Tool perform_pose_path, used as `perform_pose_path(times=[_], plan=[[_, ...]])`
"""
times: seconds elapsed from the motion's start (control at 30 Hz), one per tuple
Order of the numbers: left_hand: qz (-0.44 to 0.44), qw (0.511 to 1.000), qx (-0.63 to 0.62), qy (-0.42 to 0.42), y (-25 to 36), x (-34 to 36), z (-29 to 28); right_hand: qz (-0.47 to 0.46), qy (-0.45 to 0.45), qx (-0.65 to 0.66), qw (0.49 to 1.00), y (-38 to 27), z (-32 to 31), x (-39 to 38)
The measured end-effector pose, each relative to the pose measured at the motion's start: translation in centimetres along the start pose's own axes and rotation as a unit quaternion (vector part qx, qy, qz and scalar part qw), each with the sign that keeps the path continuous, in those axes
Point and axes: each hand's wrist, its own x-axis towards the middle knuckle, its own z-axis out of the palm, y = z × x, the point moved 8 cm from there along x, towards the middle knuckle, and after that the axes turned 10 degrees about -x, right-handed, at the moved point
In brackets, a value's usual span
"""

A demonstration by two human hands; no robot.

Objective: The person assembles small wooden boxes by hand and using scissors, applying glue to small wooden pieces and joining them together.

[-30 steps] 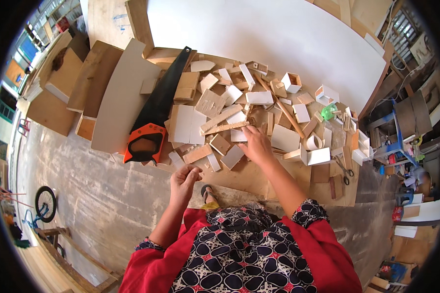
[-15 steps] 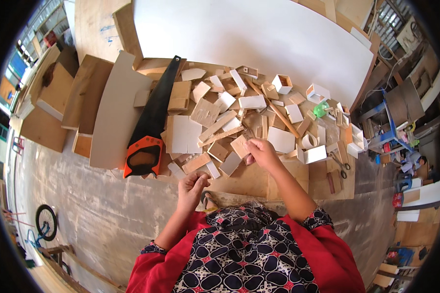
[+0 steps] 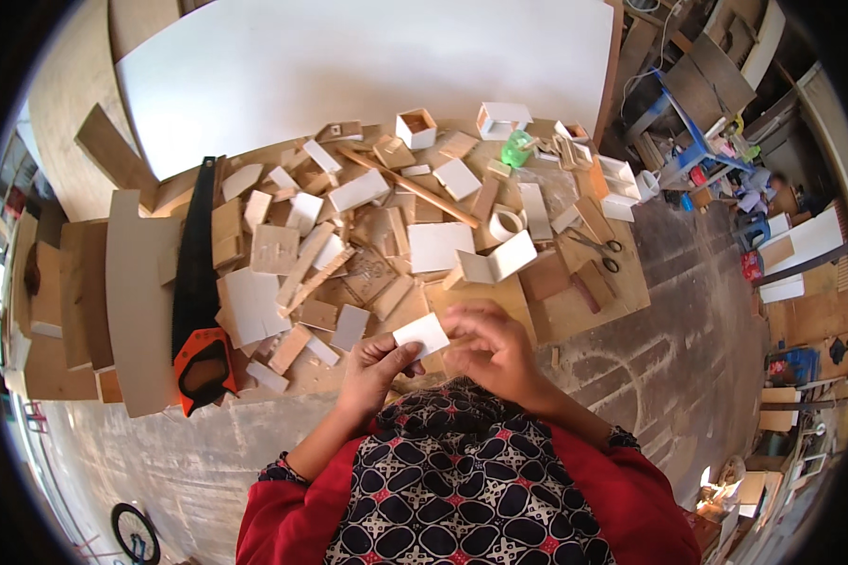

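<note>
From where I'm standing, the left hand (image 3: 375, 372) has the white piece (image 3: 422, 339) pinched near the worktop (image 3: 624, 288)'s front edge, right hand (image 3: 492, 348) loose-fingered beside it, so a sloppy pinch could drop it.

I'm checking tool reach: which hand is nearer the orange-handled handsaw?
Left. The left hand, pinching a small white rectangular piece, is to the right of the orange-handled handsaw; the right hand is farther right, beside that piece.
</note>
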Motion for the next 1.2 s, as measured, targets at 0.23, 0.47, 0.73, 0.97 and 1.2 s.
perform_pose_path(times=[0.23, 0.47, 0.73, 0.97, 1.2], plan=[[0.011, 0.998, 0.003, -0.062, -2.7, 2.8, 8.5, 0.157, -0.022, 0.141, 0.977, 6.6, -5.4, -3.6], [-0.002, 0.991, 0.044, -0.125, -5.9, 4.5, 14.2, 0.219, 0.038, 0.218, 0.95, 10.1, -11.9, -4.4], [-0.024, 0.992, 0.086, -0.085, -10.8, 4.5, 16.7, 0.213, -0.101, 0.16, 0.959, 11.9, -19.8, 0.2], [0.028, 0.999, -0.001, 0.023, -11.5, 2.8, 15.9, 0.134, -0.201, 0.11, 0.964, 11.3, -19.8, 6.8], [0.051, 0.991, 0.018, 0.122, -11.5, 0.7, 13.5, 0.141, -0.247, 0.088, 0.955, 12.9, -16.8, 9.0]])
